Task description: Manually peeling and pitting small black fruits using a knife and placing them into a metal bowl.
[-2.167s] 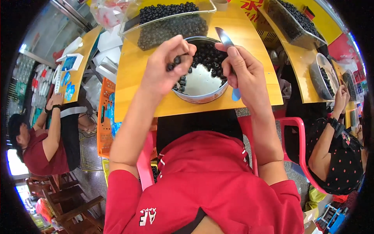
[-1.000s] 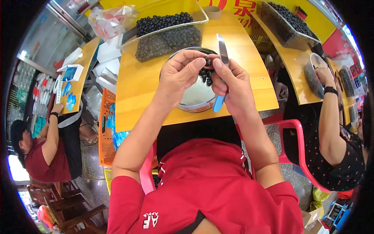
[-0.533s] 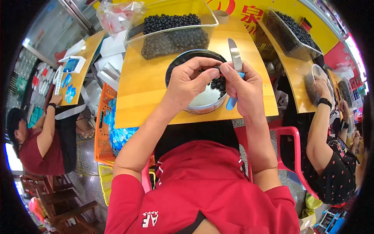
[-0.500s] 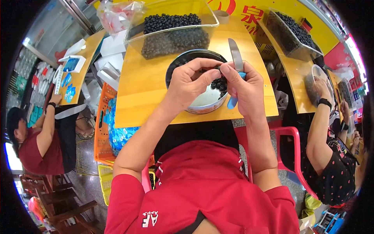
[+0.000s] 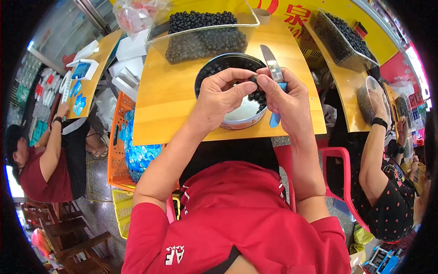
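Note:
Over a round tin (image 5: 242, 123) on the wooden table, my left hand (image 5: 214, 98) and my right hand (image 5: 289, 100) meet at the fingertips. Between the left thumb and forefinger is a small dark, round, bead-like piece (image 5: 253, 79), partly hidden by the fingers. A knife (image 5: 271, 61) is tucked in my right hand, its blade pointing up and away and its blue handle running down through the palm. My right thumb and forefinger are pinched beside the piece. Several small black ring-shaped pieces (image 5: 258, 96) lie in the tin below.
A clear bin (image 5: 157, 43) of black pieces stands behind the tin. An orange crate (image 5: 116, 155) with blue packets is left of the table. People work at both sides, a hand (image 5: 378, 101) over a bowl at right. A pink chair (image 5: 347, 182) stands nearby.
The knife blade has tilted slightly to the left with my right hand. Both hands stay pinched together over the tin, and the dark piece shows a little more between the fingers.

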A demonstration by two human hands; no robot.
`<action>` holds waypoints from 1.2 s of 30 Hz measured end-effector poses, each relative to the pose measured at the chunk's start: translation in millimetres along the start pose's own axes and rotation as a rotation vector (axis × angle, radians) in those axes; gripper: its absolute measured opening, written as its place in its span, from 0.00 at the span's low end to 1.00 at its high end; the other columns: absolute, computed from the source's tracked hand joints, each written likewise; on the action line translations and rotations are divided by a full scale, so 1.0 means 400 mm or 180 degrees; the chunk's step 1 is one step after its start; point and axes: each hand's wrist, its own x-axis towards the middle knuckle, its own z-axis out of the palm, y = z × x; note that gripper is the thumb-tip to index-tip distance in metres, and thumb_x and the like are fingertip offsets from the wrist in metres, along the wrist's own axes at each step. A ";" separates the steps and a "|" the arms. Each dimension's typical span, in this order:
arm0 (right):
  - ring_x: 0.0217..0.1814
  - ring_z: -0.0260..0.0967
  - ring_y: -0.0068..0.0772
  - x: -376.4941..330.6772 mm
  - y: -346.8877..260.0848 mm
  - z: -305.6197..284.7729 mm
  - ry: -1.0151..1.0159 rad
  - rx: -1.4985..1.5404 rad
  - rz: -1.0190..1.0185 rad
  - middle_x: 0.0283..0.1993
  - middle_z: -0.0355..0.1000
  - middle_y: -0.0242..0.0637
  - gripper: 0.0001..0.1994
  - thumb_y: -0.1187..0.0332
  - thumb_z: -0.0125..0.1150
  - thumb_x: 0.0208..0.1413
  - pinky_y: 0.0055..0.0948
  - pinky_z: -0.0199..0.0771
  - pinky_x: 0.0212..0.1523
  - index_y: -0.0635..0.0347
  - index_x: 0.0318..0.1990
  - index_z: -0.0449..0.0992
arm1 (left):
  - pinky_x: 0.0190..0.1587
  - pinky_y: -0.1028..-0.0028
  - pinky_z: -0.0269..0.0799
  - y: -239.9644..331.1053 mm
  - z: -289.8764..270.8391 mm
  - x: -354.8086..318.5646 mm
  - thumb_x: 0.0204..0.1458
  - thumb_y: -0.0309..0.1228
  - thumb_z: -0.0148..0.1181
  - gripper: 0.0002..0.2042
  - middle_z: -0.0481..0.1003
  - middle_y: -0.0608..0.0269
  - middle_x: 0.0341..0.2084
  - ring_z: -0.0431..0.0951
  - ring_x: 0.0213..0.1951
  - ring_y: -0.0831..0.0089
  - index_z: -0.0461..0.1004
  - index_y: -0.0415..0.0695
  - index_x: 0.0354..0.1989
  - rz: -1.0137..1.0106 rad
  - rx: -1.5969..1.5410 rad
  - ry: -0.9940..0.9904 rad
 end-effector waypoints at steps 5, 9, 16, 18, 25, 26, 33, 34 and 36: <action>0.17 0.52 0.09 0.007 -0.002 -0.015 -0.0366 0.0534 0.0311 0.23 0.66 0.24 0.11 0.68 0.63 0.57 0.13 0.48 0.17 0.64 0.44 0.75 | 0.18 0.85 0.49 0.009 0.005 0.002 0.53 0.26 0.63 0.11 0.72 0.73 0.25 0.58 0.18 0.91 0.75 0.40 0.44 -0.0058 0.0021 -0.0162; 0.16 0.52 0.09 0.012 -0.003 -0.014 -0.0383 0.0708 0.0325 0.26 0.67 0.26 0.11 0.68 0.62 0.57 0.13 0.47 0.16 0.65 0.44 0.75 | 0.18 0.85 0.49 -0.001 -0.005 0.003 0.54 0.26 0.62 0.11 0.74 0.72 0.26 0.58 0.17 0.90 0.75 0.40 0.45 -0.0174 -0.0525 -0.0314; 0.18 0.52 0.09 -0.015 -0.019 -0.008 -0.0357 0.0402 -0.0064 0.28 0.68 0.28 0.15 0.64 0.49 0.66 0.12 0.49 0.18 0.65 0.52 0.71 | 0.19 0.86 0.51 -0.006 -0.009 0.008 0.55 0.26 0.60 0.10 0.76 0.70 0.29 0.60 0.19 0.89 0.75 0.41 0.46 -0.0010 -0.0672 -0.0305; 0.19 0.52 0.09 -0.021 -0.017 -0.010 -0.0458 0.0339 -0.0189 0.27 0.68 0.28 0.15 0.64 0.46 0.67 0.12 0.50 0.18 0.65 0.53 0.70 | 0.19 0.86 0.52 -0.012 -0.008 0.006 0.55 0.26 0.60 0.10 0.75 0.70 0.29 0.60 0.19 0.89 0.75 0.41 0.46 0.0033 -0.0694 -0.0281; 0.19 0.52 0.09 -0.024 -0.005 -0.021 -0.0567 -0.0039 -0.0223 0.25 0.67 0.27 0.15 0.65 0.46 0.67 0.12 0.50 0.19 0.65 0.53 0.72 | 0.20 0.86 0.54 -0.021 -0.002 0.005 0.55 0.25 0.60 0.10 0.75 0.70 0.28 0.61 0.19 0.88 0.75 0.40 0.46 0.0086 -0.0680 -0.0220; 0.19 0.52 0.09 -0.026 -0.007 -0.022 -0.0582 0.0039 -0.0151 0.25 0.67 0.27 0.15 0.65 0.47 0.67 0.12 0.50 0.19 0.65 0.52 0.72 | 0.20 0.86 0.54 -0.021 -0.001 0.006 0.55 0.25 0.60 0.10 0.75 0.70 0.28 0.61 0.19 0.88 0.75 0.40 0.46 0.0081 -0.0680 -0.0220; 0.20 0.52 0.09 -0.011 0.007 -0.028 -0.0565 -0.0441 -0.0315 0.24 0.66 0.25 0.14 0.65 0.49 0.66 0.12 0.49 0.19 0.63 0.52 0.73 | 0.19 0.86 0.54 -0.018 -0.010 0.009 0.54 0.24 0.61 0.11 0.76 0.68 0.27 0.61 0.19 0.88 0.75 0.40 0.46 0.0042 -0.0483 -0.0161; 0.19 0.52 0.09 -0.005 0.013 -0.033 -0.0584 -0.0432 -0.0221 0.24 0.66 0.26 0.14 0.65 0.49 0.66 0.12 0.49 0.19 0.63 0.52 0.73 | 0.19 0.86 0.53 -0.014 -0.012 0.009 0.53 0.23 0.62 0.11 0.76 0.68 0.27 0.61 0.19 0.88 0.75 0.40 0.46 0.0012 -0.0384 -0.0183; 0.19 0.52 0.09 0.000 0.019 -0.037 -0.0598 -0.0410 -0.0116 0.24 0.67 0.26 0.14 0.65 0.49 0.66 0.12 0.49 0.19 0.64 0.52 0.73 | 0.19 0.86 0.53 -0.009 -0.015 0.012 0.54 0.24 0.61 0.11 0.75 0.67 0.28 0.61 0.19 0.87 0.75 0.40 0.46 -0.0033 -0.0315 -0.0226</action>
